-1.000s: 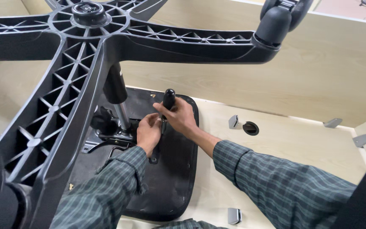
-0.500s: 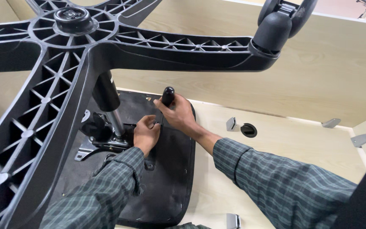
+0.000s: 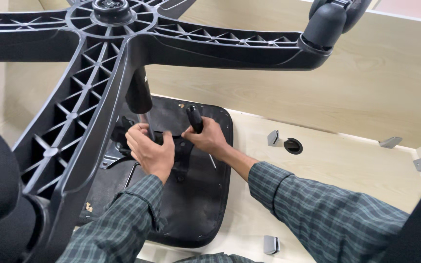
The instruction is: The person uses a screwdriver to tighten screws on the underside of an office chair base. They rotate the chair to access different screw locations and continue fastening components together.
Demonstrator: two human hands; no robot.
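An office chair lies upside down on a pale wooden surface. Its black seat underside (image 3: pixel 196 195) faces up, and its black five-arm base (image 3: pixel 98 58) fills the upper left close to the camera. My right hand (image 3: pixel 208 139) grips the black handle of a screwdriver (image 3: pixel 194 118) that stands on the seat plate. My left hand (image 3: pixel 149 148) is closed around the metal mechanism (image 3: pixel 123 146) by the gas column (image 3: pixel 140 95). Both sleeves are green plaid.
A caster wheel (image 3: pixel 327 22) hangs at the top right on one base arm. The desk top has a round cable hole (image 3: pixel 293 145) and small grey metal brackets (image 3: pixel 273 137), (image 3: pixel 390 142), (image 3: pixel 271 244). A pale upright panel (image 3: pixel 366 87) stands behind.
The camera view shifted, so the base sits differently in frame. My left hand moved up from the seat plate onto the mechanism beside the column. My right hand stays on the screwdriver.
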